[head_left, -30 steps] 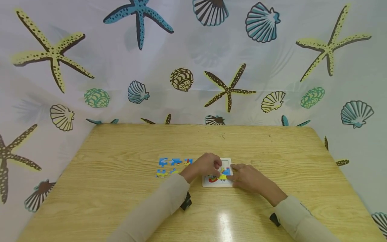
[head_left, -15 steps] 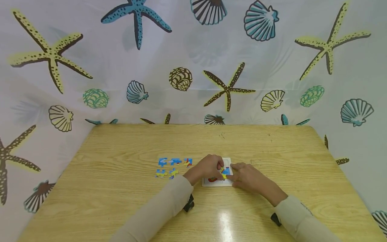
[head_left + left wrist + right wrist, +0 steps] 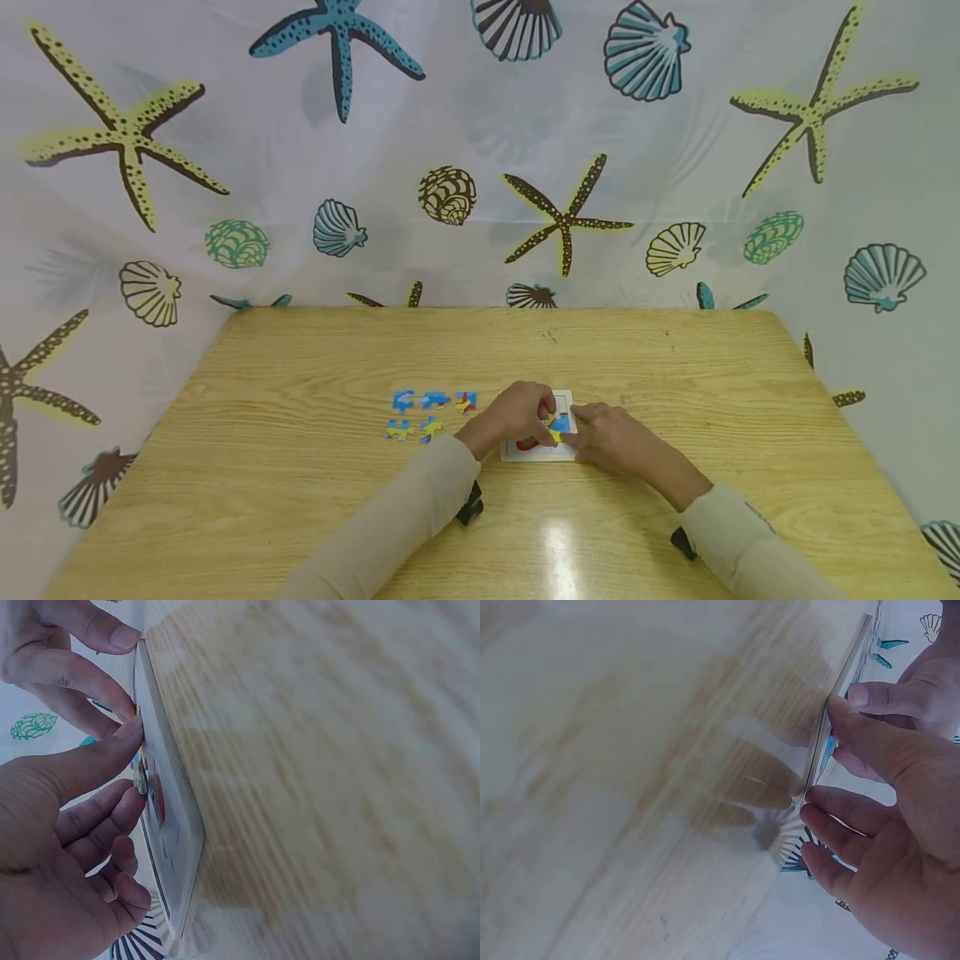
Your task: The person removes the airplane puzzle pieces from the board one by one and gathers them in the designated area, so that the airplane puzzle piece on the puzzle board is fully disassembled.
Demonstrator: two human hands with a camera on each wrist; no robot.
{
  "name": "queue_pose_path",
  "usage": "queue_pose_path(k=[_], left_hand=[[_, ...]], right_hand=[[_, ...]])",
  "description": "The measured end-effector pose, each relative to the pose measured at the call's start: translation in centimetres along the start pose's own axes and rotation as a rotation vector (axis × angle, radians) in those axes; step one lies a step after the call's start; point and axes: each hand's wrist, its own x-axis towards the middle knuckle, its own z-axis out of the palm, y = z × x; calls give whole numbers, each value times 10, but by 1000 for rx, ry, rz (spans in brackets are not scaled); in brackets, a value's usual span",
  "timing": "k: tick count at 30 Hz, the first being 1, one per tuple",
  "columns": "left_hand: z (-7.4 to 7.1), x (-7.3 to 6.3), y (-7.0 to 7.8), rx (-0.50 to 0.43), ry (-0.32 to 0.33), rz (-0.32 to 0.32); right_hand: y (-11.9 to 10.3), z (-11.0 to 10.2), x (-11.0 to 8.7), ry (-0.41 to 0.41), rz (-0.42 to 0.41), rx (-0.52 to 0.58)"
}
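Note:
A white-framed puzzle board (image 3: pixel 528 455) lies on the table, showing blue, yellow and red parts of a picture. Over its left half, my left hand (image 3: pixel 519 412) pinches a small puzzle piece (image 3: pixel 141 778) between thumb and fingertips at the picture's surface. My right hand (image 3: pixel 613 440) rests on the board's right side. Its digits are extended, some touching the edge and one reaching onto the picture. In both wrist views the fingertips of the two hands are close together. My left hand covers much of the picture, so the held piece's shape is hidden.
Left of the board lie several loose puzzle pieces, such as a blue one (image 3: pixel 403 401) and a yellow-and-blue one (image 3: pixel 431 429), in two rows. The wooden table (image 3: pixel 300 358) meets a shell-and-starfish patterned cloth (image 3: pixel 480 267) behind and at both sides.
My left hand has shifted slightly right over the board, uncovering the lower-row loose pieces more. It is nearly still since half a second ago. The right hand stays at the board's edge.

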Motion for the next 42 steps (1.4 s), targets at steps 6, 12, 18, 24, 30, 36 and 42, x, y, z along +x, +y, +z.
queue_pose_path(k=[6,12,18,24,30,36,42], left_hand=[[1,-1,1,14,5,7],[1,-2,1,54,9,10],[-1,-3,0,85,49,48],[-4,-5,1,40,101,92],[-2,-5,1,59,119,131],[-2,-5,2,72,115,131],[-3,-8,1,96,120,146]], right_hand=[[1,0,0,-2,-1,3],[1,0,0,-7,16,46],[1,0,0,-28,58,129],[0,-2,-1,-27,64,154],[-1,-3,-1,-36,64,153],[-1,-4,0,-42,42,118],[-1,-5,0,-52,48,124]])
